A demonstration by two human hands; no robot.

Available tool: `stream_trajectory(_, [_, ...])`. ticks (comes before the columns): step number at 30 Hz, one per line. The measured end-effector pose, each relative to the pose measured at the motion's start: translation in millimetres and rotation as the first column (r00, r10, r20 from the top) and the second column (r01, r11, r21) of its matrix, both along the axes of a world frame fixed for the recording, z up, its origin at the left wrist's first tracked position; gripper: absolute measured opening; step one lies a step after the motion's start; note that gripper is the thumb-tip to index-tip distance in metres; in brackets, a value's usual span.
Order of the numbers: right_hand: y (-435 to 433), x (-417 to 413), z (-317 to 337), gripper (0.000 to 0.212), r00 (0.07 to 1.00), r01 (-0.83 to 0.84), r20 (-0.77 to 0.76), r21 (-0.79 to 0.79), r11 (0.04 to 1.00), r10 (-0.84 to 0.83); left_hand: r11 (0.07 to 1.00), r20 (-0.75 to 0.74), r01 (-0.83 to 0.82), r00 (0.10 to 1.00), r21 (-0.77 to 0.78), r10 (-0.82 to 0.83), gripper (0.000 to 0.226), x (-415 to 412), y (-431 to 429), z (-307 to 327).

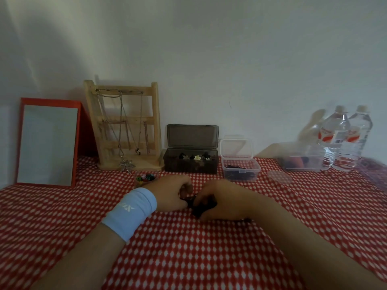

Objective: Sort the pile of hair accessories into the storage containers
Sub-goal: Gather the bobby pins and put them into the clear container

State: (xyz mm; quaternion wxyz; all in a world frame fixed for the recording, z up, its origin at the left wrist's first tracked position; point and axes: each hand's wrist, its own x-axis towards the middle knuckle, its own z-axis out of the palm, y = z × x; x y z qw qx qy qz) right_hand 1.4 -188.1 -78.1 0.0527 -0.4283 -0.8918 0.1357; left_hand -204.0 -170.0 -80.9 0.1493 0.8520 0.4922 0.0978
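The pile [202, 207] of dark hair pieces lies at centre frame on the cloth [188, 258]. The pieces look light, small and likely to tangle, so it is best to pinch one by its edge. The left hand [169, 194] pinches the pile's left end with curled fingers. The right hand [222, 203] cups over the pile, fingers bent round it. Behind, the dark box [191, 164] and clear box [240, 170] stand lids up.
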Motion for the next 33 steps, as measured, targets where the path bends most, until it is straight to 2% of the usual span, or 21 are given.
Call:
stream_trajectory(2, [4.8, -6.3, -3.8, 0.028, 1.0, 0.002, 0.002, 0.012, 1.0, -0.002, 1.0, 0.037, 0.023, 0.999, -0.021, -0.022, 0.018, 1.1, -2.2, 1.0])
stream_trajectory(4, [10.4, -6.2, -4.2, 0.023, 0.997, 0.017, -0.069, -0.003, 1.0, -0.018, 0.999, 0.054, 0.043, 0.998, -0.027, -0.041, 0.015, 1.3, -4.9, 2.0])
stream_trajectory(8, [19.3, 1.4, -1.4, 0.022, 0.97, 0.066, -0.228, -0.082, 0.994, -0.084, 0.998, 0.245, -0.003, 0.969, -0.069, 0.02, 0.029, -0.6, -3.2, 2.2])
stream_trajectory(12, [27.6, 5.5, 2.8, 0.021, 0.891, 0.185, -0.392, -0.143, 0.972, -0.227, 0.997, 0.414, -0.078, 0.907, -0.008, 0.074, 0.018, 5.0, 11.0, 3.9])
stream_trajectory(15, [31.8, 5.1, 9.4, 0.018, 0.813, 0.223, -0.465, -0.307, 0.925, -0.351, 0.996, 0.468, -0.094, 0.88, -0.003, 0.085, 0.01, 11.6, 21.5, 8.3])
stream_trajectory(17, [35.8, 6.3, 11.8, 0.018, 0.776, 0.241, -0.47, -0.396, 0.886, -0.421, 0.997, 0.49, -0.077, 0.869, -0.008, 0.071, 0.01, 14.5, 26.9, 10.5])
stream_trajectory(20, [38.7, 10.0, 14.5, 0.028, 0.75, 0.309, -0.442, -0.425, 0.851, -0.493, 0.998, 0.5, -0.05, 0.864, -0.029, 0.058, 0.009, 16.2, 31.7, 12.0])
stream_trajectory(22, [37.6, 11.6, 17.3, 0.033, 0.751, 0.273, -0.449, -0.456, 0.847, -0.483, 0.996, 0.529, -0.003, 0.847, -0.086, 0.048, 0.005, 17.0, 33.1, 11.2])
stream_trajectory(25, [38.2, 11.3, 18.2, 0.033, 0.73, 0.181, -0.49, -0.533, 0.827, -0.476, 0.998, 0.501, 0.016, 0.865, -0.062, 0.018, 0.014, 18.5, 36.0, 6.8])
stream_trajectory(28, [42.1, 12.1, 18.0, 0.031, 0.726, 0.197, -0.469, -0.559, 0.805, -0.503, 0.998, 0.507, -0.008, 0.861, -0.059, 0.037, 0.014, 19.4, 39.7, 3.2])
stream_trajectory(31, [52.7, 12.0, 25.6, 0.024, 0.677, 0.235, -0.515, -0.527, 0.817, -0.527, 0.999, 0.501, -0.036, 0.864, -0.017, 0.04, 0.014, 20.1, 47.5, 5.0])
stream_trajectory(33, [67.4, 10.0, 33.4, 0.02, 0.627, 0.324, -0.571, -0.427, 0.844, -0.529, 0.995, 0.492, -0.094, 0.868, 0.043, 0.061, 0.016, 20.1, 56.2, 9.7])
